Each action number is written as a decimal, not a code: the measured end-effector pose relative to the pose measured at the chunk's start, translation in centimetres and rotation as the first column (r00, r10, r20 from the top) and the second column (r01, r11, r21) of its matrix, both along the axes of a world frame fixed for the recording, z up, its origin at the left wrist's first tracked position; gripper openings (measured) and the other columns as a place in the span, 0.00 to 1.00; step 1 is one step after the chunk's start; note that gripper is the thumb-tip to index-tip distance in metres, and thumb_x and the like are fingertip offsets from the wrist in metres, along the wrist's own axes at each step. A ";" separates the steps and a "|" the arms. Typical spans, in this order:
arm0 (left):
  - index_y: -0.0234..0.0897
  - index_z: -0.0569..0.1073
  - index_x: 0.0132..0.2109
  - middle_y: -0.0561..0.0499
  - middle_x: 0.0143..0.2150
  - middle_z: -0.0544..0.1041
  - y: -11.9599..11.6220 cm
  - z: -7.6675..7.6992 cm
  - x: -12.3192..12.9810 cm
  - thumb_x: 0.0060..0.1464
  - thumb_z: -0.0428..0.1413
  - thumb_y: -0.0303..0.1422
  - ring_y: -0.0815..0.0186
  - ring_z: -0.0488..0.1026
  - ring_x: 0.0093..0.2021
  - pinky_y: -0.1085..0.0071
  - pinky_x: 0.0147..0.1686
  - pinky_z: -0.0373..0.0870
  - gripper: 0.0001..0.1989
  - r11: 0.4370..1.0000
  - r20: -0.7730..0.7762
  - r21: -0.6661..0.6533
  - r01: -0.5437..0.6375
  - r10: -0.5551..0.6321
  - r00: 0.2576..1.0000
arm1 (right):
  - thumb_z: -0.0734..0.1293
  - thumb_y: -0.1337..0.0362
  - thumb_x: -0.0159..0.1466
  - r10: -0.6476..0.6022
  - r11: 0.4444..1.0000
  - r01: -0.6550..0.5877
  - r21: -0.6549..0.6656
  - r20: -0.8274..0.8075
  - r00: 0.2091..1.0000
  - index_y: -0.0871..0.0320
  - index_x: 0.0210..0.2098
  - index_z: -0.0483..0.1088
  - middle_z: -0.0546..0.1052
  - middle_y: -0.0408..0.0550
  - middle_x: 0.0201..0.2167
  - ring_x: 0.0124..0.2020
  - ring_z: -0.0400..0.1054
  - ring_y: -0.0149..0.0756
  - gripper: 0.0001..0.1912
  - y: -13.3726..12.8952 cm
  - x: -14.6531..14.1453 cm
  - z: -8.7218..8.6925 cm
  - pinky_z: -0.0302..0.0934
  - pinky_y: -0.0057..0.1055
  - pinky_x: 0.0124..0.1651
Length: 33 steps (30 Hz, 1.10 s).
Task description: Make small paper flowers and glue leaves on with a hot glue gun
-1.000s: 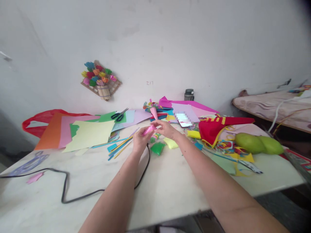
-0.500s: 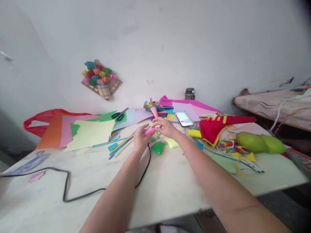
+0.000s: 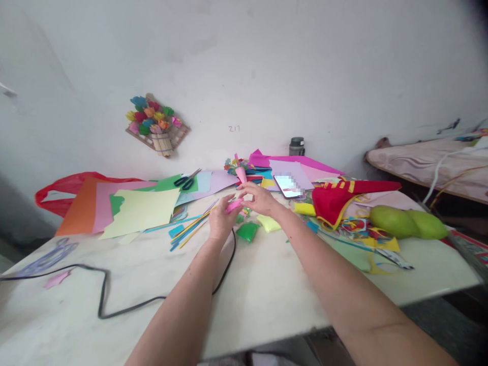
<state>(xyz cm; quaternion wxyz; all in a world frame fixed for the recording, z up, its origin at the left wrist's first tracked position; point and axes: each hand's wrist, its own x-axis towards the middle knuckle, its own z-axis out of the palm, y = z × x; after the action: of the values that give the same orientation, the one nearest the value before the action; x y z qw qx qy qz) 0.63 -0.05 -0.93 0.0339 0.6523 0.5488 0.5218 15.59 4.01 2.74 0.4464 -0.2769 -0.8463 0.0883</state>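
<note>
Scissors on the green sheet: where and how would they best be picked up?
Probably with the grip on the dark handles of the scissors, coming from the near side and above: they appear to lie flat on the green sheet, handles nearer the camera, blades pointing away toward the wall and rightward.

This seems to me a room in a home, with handicraft materials about. Coloured paper sheets (image 3: 147, 211) and scissors (image 3: 186, 181) lie on the table (image 3: 267, 295) in front of me. Two green fruits (image 3: 394, 222) at the right, a flask (image 3: 297, 146) by the far wall (image 3: 305, 66) and a flower decoration (image 3: 154, 122) hanging there look quite domestic.
</note>
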 end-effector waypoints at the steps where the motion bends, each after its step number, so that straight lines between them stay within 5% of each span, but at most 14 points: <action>1: 0.41 0.68 0.47 0.50 0.34 0.76 -0.1 0.0 0.0 0.44 0.55 0.44 0.66 0.72 0.32 0.72 0.34 0.65 0.23 1.000 -0.007 0.002 -0.005 0.005 1.000 | 0.66 0.70 0.50 0.003 1.000 -0.003 -0.005 -0.002 1.000 0.57 0.28 0.69 0.69 0.46 0.42 0.43 0.64 0.33 0.04 -0.1 0.0 0.1 0.59 0.29 0.38; 11: 0.39 0.73 0.40 0.49 0.31 0.76 -0.4 0.6 0.2 0.44 0.53 0.48 0.66 0.71 0.30 0.74 0.31 0.61 0.20 0.989 -0.146 -0.043 -0.140 0.132 0.980 | 0.64 0.71 0.52 0.105 0.988 -0.110 -0.106 -0.054 0.993 0.59 0.24 0.68 0.69 0.49 0.41 0.43 0.64 0.34 0.02 0.2 0.2 0.5 0.58 0.30 0.39; 16: 0.40 0.73 0.39 0.50 0.30 0.76 -0.4 0.6 0.3 0.44 0.53 0.47 0.67 0.70 0.29 0.75 0.30 0.59 0.19 0.993 -0.204 -0.032 -0.114 0.105 0.973 | 0.65 0.69 0.52 0.150 0.980 -0.155 -0.122 -0.046 0.988 0.60 0.23 0.68 0.69 0.49 0.42 0.44 0.63 0.34 0.02 0.4 0.8 0.5 0.57 0.31 0.42; 25: 0.39 0.73 0.36 0.50 0.29 0.76 -0.3 0.8 0.2 0.41 0.55 0.48 0.66 0.70 0.29 0.74 0.29 0.62 0.19 0.995 -0.014 -0.099 -0.013 0.012 1.000 | 0.66 0.68 0.52 0.183 0.977 -0.172 -0.124 0.082 0.980 0.61 0.21 0.68 0.69 0.49 0.39 0.41 0.64 0.33 0.04 -0.2 1.2 1.5 0.57 0.31 0.42; 33: 0.39 0.74 0.35 0.49 0.28 0.75 -0.5 1.0 0.3 0.41 0.54 0.48 0.66 0.70 0.28 0.74 0.28 0.60 0.19 0.992 -0.059 -0.106 -0.062 0.056 0.997 | 0.63 0.65 0.55 0.046 0.998 -0.042 -0.055 0.061 0.997 0.59 0.20 0.69 0.71 0.47 0.40 0.38 0.66 0.33 0.08 0.2 0.6 0.7 0.58 0.31 0.41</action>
<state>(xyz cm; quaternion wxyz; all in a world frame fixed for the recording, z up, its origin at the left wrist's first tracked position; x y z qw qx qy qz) 0.88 -0.60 0.09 0.0386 0.6473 0.5959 0.4738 16.15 4.21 3.41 0.4101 -0.2727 -0.8631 0.1122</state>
